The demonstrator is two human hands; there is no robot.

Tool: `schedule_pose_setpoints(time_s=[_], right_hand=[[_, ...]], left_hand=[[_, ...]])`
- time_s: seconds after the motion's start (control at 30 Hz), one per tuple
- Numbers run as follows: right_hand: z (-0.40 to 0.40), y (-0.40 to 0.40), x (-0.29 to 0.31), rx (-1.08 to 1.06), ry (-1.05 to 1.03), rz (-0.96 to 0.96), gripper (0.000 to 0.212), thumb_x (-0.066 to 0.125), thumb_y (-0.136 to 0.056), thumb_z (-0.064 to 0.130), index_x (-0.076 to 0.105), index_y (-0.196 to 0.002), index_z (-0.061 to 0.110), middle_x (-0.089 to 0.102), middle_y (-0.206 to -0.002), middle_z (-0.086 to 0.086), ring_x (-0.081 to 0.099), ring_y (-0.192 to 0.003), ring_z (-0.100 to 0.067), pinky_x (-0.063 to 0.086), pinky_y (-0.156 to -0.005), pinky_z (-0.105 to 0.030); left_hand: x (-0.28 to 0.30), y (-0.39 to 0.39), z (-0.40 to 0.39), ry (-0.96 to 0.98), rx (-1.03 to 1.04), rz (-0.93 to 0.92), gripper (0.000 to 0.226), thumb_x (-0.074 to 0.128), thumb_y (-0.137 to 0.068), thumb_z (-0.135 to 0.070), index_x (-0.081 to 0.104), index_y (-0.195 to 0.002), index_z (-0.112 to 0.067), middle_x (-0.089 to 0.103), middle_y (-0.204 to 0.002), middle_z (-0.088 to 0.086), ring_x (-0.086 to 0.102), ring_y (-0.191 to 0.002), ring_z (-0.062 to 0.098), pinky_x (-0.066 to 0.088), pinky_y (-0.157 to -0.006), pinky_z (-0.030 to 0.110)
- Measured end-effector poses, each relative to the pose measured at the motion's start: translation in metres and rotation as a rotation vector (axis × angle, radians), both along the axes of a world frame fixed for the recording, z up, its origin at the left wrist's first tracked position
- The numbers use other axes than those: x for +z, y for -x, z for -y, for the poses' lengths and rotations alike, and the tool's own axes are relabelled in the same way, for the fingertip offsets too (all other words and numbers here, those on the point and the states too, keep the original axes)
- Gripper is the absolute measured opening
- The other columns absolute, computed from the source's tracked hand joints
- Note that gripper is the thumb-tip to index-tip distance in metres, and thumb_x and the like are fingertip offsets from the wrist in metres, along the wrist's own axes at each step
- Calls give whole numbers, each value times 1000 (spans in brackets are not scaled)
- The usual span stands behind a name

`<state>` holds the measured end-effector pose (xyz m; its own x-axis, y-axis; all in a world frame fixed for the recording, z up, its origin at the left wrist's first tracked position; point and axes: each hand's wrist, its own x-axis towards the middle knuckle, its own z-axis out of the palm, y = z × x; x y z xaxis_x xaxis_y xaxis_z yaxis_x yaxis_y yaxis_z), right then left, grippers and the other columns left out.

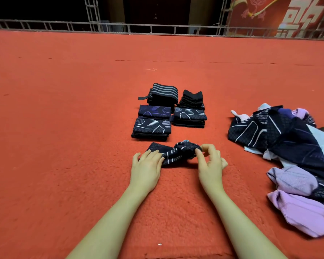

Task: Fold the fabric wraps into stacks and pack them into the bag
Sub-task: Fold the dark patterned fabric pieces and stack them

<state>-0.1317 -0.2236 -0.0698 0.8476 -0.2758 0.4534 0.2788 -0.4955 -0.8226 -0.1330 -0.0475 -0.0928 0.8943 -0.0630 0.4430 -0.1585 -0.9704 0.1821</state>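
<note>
Two bare forearms reach into view from the bottom edge, no sleeves covering them up to the frame's limit. The left hand [146, 171] and right hand [210, 165] carry no gloves, rings, watch or bracelet. Fingers [199, 155] are slender, with short, unpainted nails.

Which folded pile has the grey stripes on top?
The far left stack, farthest from the hands. Its top wrap shows plain grey stripes; the other piles show patterns or plain black.
</note>
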Motion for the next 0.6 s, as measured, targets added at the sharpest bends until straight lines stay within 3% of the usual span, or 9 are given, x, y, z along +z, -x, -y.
schedule_pose_setpoints(time_s=[0.1,0.17,0.2,0.3,0.4,0.47,0.53,0.6], right_hand=[[4,-2,3,13,-105,-2,7,52,-87,35,54,-80,35,62,-78,16,56,-85,-8,25,-95,-31],[10,-5,12,-5,-245,49,9,50,-87,34,56,-79,36,63,-71,20,56,-74,-4,34,-97,-50],[15,-7,19,-14,-264,73,11,52,-89,30,55,-80,37,62,-67,21,56,-72,-3,35,-97,-52],[23,-11,32,12,-50,87,20,60,-91,18,55,-85,37,60,-67,18,57,-79,-6,24,-89,-30],[17,-12,27,40,175,1,5,61,-90,29,60,-89,34,59,-80,16,55,-84,-10,15,-72,-30],[10,-15,19,47,316,-59,9,57,-91,36,64,-93,32,61,-91,15,52,-91,-9,12,-70,-30],[3,-20,19,89,423,-123,19,53,-94,37,64,-110,32,61,-107,16,47,-104,-9,12,-72,-28],[-1,-23,20,165,562,-176,28,46,-97,36,57,-123,35,59,-115,17,43,-111,-11,11,-73,-29]], left_hand=[[0,-1,0,-19,-1,-35,35,39,-88,-34,72,-87,-24,73,-98,-6,69,-95,17,50,-84,44],[-3,-2,0,-23,-19,-70,34,41,-92,-34,72,-99,-21,70,-111,-2,65,-108,20,42,-95,47],[-3,-1,0,-9,-29,-101,36,39,-94,-35,69,-109,-21,66,-122,-1,59,-118,20,34,-102,47],[2,3,1,5,-28,-142,62,15,-91,-51,62,-124,-26,55,-136,-4,45,-131,16,19,-109,42],[5,3,2,-18,-28,-154,81,-3,-81,-51,60,-126,-30,51,-140,-7,40,-134,14,13,-109,39],[3,1,3,-35,-1,-132,69,8,-86,-44,70,-108,-27,64,-125,-3,55,-122,19,24,-106,43],[9,-4,8,-65,36,-59,51,28,-89,-37,75,-76,-20,74,-87,2,70,-88,24,35,-93,41],[19,-13,13,-87,50,-47,50,34,-89,-36,69,-62,-14,69,-69,4,67,-67,28,33,-79,38]])
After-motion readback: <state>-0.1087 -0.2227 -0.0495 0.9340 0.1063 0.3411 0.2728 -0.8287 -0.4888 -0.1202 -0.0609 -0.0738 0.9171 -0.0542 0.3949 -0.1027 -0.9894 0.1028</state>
